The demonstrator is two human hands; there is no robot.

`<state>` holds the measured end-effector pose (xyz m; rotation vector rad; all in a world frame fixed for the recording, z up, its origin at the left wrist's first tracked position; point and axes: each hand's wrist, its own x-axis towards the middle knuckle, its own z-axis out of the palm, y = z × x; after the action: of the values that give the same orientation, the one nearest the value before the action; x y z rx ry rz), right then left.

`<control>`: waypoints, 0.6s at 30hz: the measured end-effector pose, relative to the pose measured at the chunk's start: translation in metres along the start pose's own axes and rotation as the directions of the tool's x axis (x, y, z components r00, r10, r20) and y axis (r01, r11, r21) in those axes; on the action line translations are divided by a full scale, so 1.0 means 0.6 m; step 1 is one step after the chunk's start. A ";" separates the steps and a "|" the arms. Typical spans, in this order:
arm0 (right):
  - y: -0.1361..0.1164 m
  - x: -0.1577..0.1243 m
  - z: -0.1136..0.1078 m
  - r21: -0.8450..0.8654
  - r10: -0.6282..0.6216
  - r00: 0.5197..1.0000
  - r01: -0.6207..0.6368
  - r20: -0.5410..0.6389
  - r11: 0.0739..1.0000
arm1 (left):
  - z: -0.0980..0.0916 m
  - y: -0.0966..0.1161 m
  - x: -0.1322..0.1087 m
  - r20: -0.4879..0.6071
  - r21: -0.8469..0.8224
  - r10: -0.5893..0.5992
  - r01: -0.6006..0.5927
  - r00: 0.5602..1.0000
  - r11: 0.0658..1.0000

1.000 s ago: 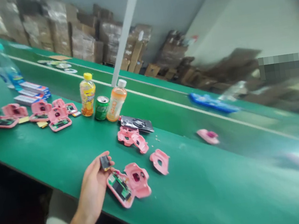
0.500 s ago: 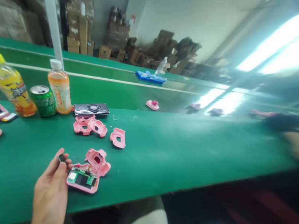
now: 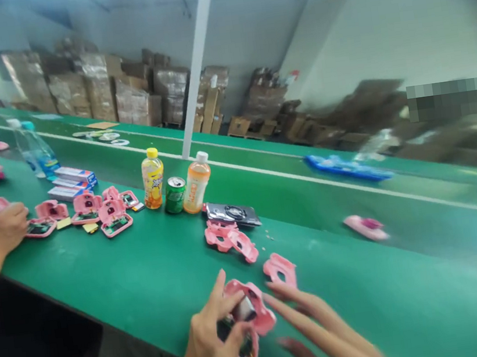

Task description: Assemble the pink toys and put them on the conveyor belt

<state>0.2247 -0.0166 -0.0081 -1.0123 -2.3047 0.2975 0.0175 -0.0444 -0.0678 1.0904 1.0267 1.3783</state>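
My left hand [image 3: 212, 346] is closed around a small dark block [image 3: 243, 310], pinched between thumb and fingers over an opened pink toy casing [image 3: 257, 316] with a circuit board inside. My right hand [image 3: 324, 331] comes in from the right with its fingers stretched out, fingertips touching the pink casing; it is smeared by motion. Loose pink shell halves [image 3: 230, 240] and another pink shell [image 3: 280, 268] lie just beyond on the green table [image 3: 145, 272].
A yellow bottle [image 3: 153, 178], a green can [image 3: 175, 195] and an orange bottle [image 3: 196, 183] stand behind a dark tray [image 3: 231, 214]. To the left another person's hand [image 3: 1, 230] rests among several pink casings [image 3: 114, 215]. A lone pink piece [image 3: 365, 227] lies on the belt.
The view swung back to the left. My left hand brought the dark block onto the pink casing, and my right hand came into view and reached the casing.
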 end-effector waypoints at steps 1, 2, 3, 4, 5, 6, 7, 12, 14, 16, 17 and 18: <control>-0.006 0.030 0.002 0.021 -0.077 0.995 0.076 0.063 0.997 | 0.001 -0.001 0.000 -0.015 -0.006 0.037 -0.037 0.999 0.999; -0.012 0.056 0.003 0.044 -0.152 0.980 0.147 0.132 0.988 | 0.002 -0.004 0.000 -0.046 -0.013 0.077 -0.078 0.996 0.997; -0.018 0.077 0.001 0.070 -0.219 0.957 0.209 0.193 0.975 | 0.003 -0.009 0.001 -0.083 -0.022 0.112 -0.114 0.990 0.993; -0.023 0.092 -0.001 0.095 -0.268 0.933 0.252 0.240 0.963 | 0.004 -0.013 0.001 -0.119 -0.030 0.140 -0.144 0.983 0.989; -0.027 0.100 -0.005 0.113 -0.294 0.917 0.273 0.269 0.955 | 0.005 -0.018 0.001 -0.143 -0.035 0.158 -0.165 0.977 0.986; -0.029 0.102 -0.009 0.122 -0.299 0.913 0.275 0.277 0.954 | 0.005 -0.022 0.000 -0.141 -0.038 0.171 -0.178 0.975 0.983; -0.030 0.100 -0.014 0.128 -0.296 0.913 0.270 0.282 0.954 | 0.005 -0.024 -0.002 -0.114 -0.040 0.175 -0.180 0.978 0.983; -0.042 0.050 -0.030 0.139 -0.132 0.951 0.095 0.281 0.986 | -0.003 -0.023 -0.027 0.009 0.029 0.116 -0.116 0.993 0.993; -0.052 0.034 -0.029 0.156 -0.030 0.962 -0.013 0.270 0.988 | -0.011 -0.023 -0.031 -0.003 0.080 0.099 -0.098 0.995 0.992; -0.058 0.027 -0.024 0.163 0.031 0.966 -0.075 0.256 0.984 | -0.019 -0.025 -0.026 0.007 0.099 0.086 -0.086 0.996 0.991; -0.058 0.024 -0.021 0.150 0.049 0.967 -0.089 0.251 0.985 | -0.021 -0.025 -0.022 0.014 0.089 0.079 -0.080 0.997 0.993; -0.058 0.022 -0.018 0.128 0.061 0.968 -0.094 0.241 0.987 | -0.022 -0.025 -0.018 0.018 0.072 0.068 -0.069 0.998 0.995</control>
<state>0.2035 -0.0314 0.0210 -1.0462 -2.4177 0.6338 0.0079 -0.0545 -0.0858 1.1982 1.0434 1.3943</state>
